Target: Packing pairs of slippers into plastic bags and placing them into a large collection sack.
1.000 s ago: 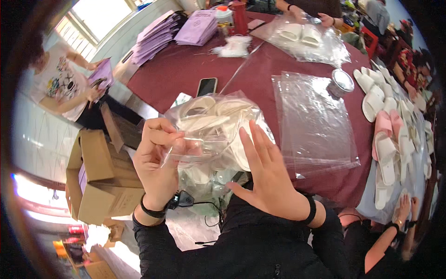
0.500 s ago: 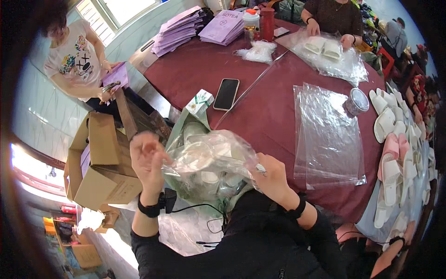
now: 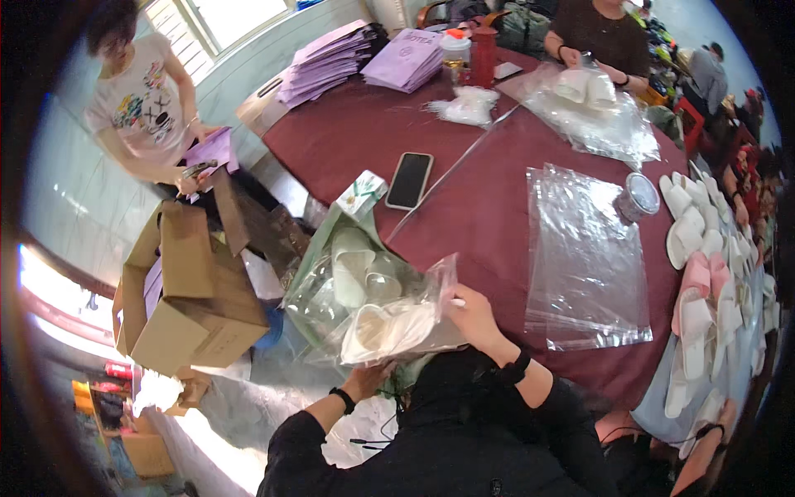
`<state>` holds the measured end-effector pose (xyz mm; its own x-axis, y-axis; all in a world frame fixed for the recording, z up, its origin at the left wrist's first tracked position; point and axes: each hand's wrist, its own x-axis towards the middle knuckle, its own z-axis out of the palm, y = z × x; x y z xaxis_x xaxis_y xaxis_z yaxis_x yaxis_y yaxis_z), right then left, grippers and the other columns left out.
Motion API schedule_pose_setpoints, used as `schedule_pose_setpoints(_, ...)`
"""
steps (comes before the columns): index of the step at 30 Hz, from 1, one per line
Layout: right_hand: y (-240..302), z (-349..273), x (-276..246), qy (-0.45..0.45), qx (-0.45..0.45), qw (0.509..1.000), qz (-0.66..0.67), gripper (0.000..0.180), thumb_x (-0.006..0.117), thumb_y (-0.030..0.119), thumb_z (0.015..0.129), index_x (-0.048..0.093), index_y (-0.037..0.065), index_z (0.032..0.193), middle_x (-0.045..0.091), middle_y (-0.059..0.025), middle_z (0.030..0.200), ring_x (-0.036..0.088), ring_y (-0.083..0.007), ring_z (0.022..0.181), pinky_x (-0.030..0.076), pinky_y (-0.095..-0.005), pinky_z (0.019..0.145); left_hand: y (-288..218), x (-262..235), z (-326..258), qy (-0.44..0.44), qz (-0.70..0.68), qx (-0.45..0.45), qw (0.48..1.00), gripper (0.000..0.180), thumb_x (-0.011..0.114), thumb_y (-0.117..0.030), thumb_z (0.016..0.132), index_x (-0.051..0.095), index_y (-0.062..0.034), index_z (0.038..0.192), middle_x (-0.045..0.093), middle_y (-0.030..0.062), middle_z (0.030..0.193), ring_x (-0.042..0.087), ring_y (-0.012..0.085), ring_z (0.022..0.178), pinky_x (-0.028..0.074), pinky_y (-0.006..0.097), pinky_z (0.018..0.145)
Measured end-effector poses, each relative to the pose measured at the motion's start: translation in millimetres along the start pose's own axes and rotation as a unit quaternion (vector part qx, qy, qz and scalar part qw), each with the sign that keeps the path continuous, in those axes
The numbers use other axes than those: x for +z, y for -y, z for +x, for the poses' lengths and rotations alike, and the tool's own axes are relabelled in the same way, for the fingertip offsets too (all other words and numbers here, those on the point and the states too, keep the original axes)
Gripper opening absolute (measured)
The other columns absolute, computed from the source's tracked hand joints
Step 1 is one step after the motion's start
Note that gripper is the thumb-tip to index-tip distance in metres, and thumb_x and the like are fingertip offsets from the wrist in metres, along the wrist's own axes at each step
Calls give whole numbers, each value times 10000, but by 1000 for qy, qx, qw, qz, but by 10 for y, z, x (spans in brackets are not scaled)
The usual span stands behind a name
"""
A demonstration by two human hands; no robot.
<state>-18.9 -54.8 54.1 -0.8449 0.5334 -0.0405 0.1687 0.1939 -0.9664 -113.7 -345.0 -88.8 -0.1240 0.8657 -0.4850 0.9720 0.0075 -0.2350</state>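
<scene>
I have a dark red tablecloth (image 3: pixel 464 195) across mid-frame — a phone (image 3: pixel 410 180) lies near centre, flat clear bags (image 3: pixel 580 273) right of it, purple packages (image 3: pixel 327 65) stacked toward upper left, a red canister (image 3: pixel 484 56) at top centre.

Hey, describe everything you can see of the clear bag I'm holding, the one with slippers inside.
The clear bag is thin, glossy, wrinkled film that looks like plastic. Off-white slippers show through it, partly blurred by glare. Loose film stands up at its right end, where your right hand grips the edge. Your left hand is at its lower edge, seemingly supporting it. It overlaps a larger greenish see-through bag behind it. I can't tell whether its mouth is sealed.
</scene>
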Motion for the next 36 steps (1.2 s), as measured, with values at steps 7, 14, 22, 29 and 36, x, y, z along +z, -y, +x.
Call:
schedule_pose_setpoints(7,-254,140,83,-2,-29,995,-100,161,596,140,801,606,47,933,640,-174,836,639,-309,804,476,-370,701,37,297,-136,24,-69,-4,997,165,551,-270,769,688,-203,832,666,27,881,583,191,895,391,391,812)
schedule_pose_setpoints(14,-288,266,63,97,38,995,-7,143,607,126,802,646,25,896,656,-139,769,632,-240,701,478,-349,664,410,-194,-498,-40,-414,-61,907,285,575,-64,699,636,-75,977,640,151,906,605,341,889,492,431,733)
schedule_pose_setpoints(22,-609,112,1037,153,-121,956,-218,278,540,263,834,542,0,923,614,-233,789,603,-411,739,474,-487,648,444,-469,-498,68,-268,-1,961,288,545,-56,689,670,-125,939,647,139,821,621,346,785,498,444,692)
schedule_pose_setpoints(29,-1121,59,1214,454,-84,862,-210,530,515,114,813,369,8,1312,602,-249,932,584,-402,905,466,-455,747,527,-570,-518,71,-285,-21,956,235,536,-75,724,673,-115,911,649,158,808,629,357,760,499,456,670)
schedule_pose_setpoints(36,-1285,212,1076,457,11,763,-457,623,562,184,749,400,-79,1290,656,-202,935,634,-354,853,488,-476,673,684,-674,-546,18,-205,35,978,246,547,-80,693,654,-123,911,626,177,780,612,369,748,480,472,630)
